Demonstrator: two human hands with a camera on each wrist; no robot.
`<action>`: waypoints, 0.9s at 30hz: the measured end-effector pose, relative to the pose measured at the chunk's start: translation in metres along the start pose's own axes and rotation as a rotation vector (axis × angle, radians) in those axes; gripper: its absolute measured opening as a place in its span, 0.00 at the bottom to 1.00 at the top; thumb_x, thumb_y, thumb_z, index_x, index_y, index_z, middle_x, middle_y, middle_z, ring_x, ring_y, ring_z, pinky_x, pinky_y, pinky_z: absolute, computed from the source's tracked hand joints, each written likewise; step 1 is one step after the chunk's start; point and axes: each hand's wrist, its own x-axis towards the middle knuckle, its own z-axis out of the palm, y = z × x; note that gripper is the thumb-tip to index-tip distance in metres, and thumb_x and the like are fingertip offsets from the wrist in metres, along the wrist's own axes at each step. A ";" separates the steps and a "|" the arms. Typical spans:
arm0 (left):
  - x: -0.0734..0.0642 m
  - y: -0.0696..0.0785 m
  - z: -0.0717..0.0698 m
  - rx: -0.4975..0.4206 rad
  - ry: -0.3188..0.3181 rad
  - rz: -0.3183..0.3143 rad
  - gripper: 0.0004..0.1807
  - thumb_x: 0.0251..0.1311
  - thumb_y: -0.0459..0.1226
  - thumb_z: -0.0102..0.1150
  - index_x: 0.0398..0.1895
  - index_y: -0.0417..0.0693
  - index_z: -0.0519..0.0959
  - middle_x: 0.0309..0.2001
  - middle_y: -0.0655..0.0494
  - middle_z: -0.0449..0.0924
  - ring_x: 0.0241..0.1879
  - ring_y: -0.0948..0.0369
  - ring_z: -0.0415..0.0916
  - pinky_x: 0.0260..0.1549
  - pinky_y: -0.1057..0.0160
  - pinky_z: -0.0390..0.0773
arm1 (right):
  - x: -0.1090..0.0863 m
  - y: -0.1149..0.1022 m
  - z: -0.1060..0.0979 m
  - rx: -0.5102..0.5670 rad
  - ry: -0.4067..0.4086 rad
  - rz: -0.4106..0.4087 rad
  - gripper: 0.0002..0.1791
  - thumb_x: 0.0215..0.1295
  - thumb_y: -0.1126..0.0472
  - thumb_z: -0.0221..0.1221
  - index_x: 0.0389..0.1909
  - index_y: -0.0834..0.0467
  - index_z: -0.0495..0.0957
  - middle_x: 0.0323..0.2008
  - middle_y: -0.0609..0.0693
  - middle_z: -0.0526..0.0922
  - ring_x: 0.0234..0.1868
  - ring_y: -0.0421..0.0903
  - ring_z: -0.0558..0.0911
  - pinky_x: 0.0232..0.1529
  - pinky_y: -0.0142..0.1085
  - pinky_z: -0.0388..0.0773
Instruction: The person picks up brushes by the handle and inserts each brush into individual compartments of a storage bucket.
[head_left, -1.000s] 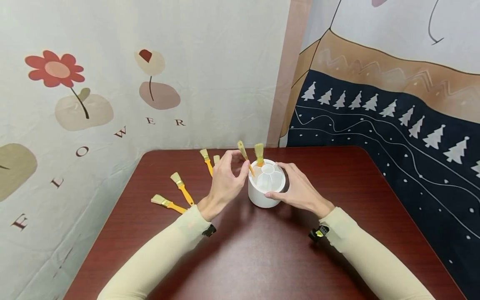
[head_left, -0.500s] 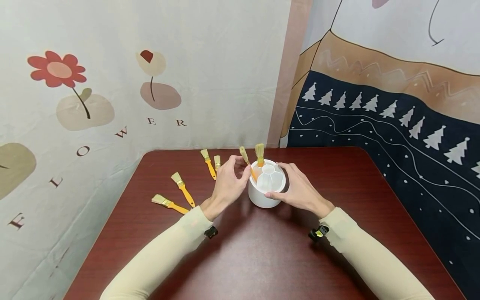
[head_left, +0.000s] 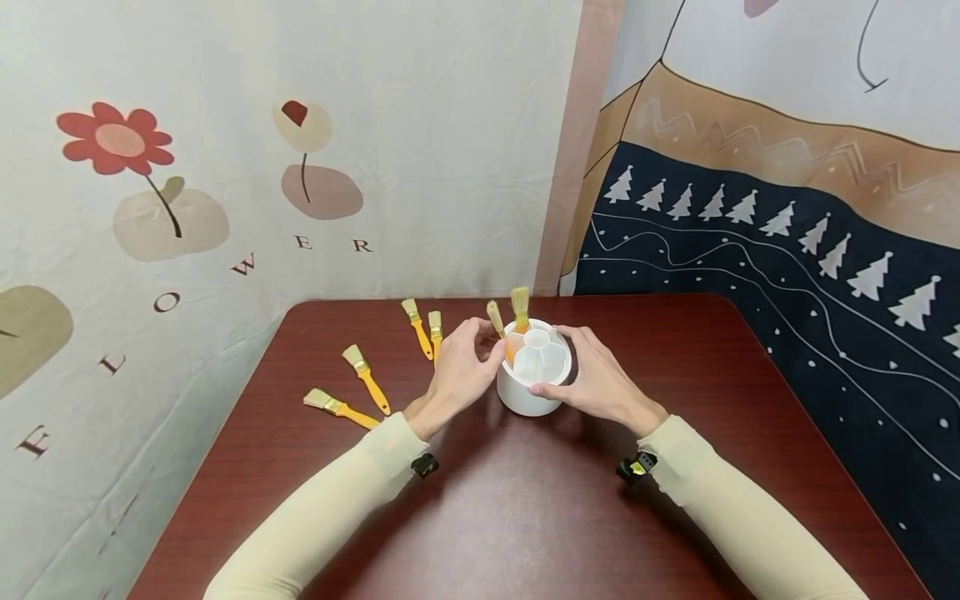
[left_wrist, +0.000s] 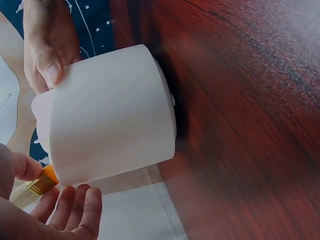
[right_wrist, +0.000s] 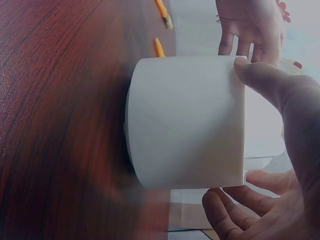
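A white round holder (head_left: 528,398) with divided compartments stands on the table. My right hand (head_left: 606,379) grips it from the right, thumb on the near side and fingers round the far side. My left hand (head_left: 465,371) is at its left rim. Between the left thumb and fingers I pinch a paintbrush (left_wrist: 43,181), its bristles up and its orange handle down inside a left compartment. A second paintbrush (head_left: 520,307) stands bristles up in a back compartment. In the right wrist view, the holder's wall (right_wrist: 190,120) hides the compartments.
Several loose paintbrushes with yellow handles lie on the left of the table, such as one flat brush (head_left: 366,379) and another (head_left: 417,327) further back. The dark red table (head_left: 525,517) ends against a printed curtain (head_left: 450,167) at the back.
My left hand has moved down and slightly right, and the paintbrush in it has sunk deeper into the holder. The right hand and the holder have stayed in place.
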 end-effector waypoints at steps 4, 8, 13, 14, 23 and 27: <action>-0.001 0.000 0.000 0.008 -0.006 0.007 0.13 0.79 0.36 0.71 0.59 0.40 0.85 0.53 0.44 0.91 0.48 0.52 0.92 0.51 0.54 0.94 | 0.000 0.000 0.000 0.001 -0.007 0.011 0.61 0.58 0.35 0.87 0.86 0.55 0.69 0.71 0.56 0.81 0.68 0.56 0.84 0.69 0.58 0.87; -0.001 0.000 0.000 0.006 -0.012 0.015 0.13 0.79 0.35 0.71 0.59 0.40 0.85 0.53 0.43 0.91 0.48 0.52 0.92 0.51 0.52 0.94 | 0.000 -0.001 0.000 0.004 -0.011 0.015 0.62 0.58 0.35 0.87 0.86 0.55 0.69 0.72 0.56 0.80 0.69 0.56 0.83 0.70 0.59 0.87; -0.001 0.001 -0.002 0.017 -0.024 0.021 0.13 0.79 0.36 0.71 0.59 0.40 0.85 0.52 0.44 0.91 0.48 0.52 0.91 0.51 0.55 0.93 | -0.001 -0.003 -0.001 0.009 -0.014 0.020 0.62 0.58 0.34 0.87 0.87 0.54 0.68 0.74 0.57 0.79 0.70 0.57 0.83 0.70 0.61 0.87; -0.001 0.001 -0.003 0.019 -0.028 0.021 0.13 0.79 0.36 0.71 0.60 0.40 0.85 0.53 0.44 0.91 0.48 0.52 0.91 0.51 0.55 0.93 | -0.001 -0.002 -0.001 0.008 -0.015 0.020 0.62 0.58 0.34 0.86 0.87 0.55 0.68 0.74 0.57 0.79 0.70 0.57 0.83 0.70 0.61 0.87; -0.002 -0.004 -0.009 0.033 -0.043 0.040 0.17 0.79 0.38 0.71 0.64 0.40 0.83 0.57 0.44 0.91 0.52 0.50 0.91 0.54 0.53 0.92 | 0.000 -0.002 -0.001 0.004 -0.007 0.014 0.62 0.58 0.33 0.86 0.86 0.55 0.68 0.74 0.58 0.79 0.69 0.57 0.83 0.70 0.61 0.87; -0.003 -0.008 -0.012 0.054 -0.051 0.033 0.18 0.79 0.40 0.71 0.65 0.42 0.83 0.59 0.46 0.90 0.54 0.50 0.90 0.56 0.50 0.92 | 0.000 -0.003 0.000 0.005 -0.002 0.013 0.62 0.59 0.33 0.86 0.86 0.56 0.69 0.73 0.58 0.79 0.69 0.57 0.83 0.70 0.61 0.87</action>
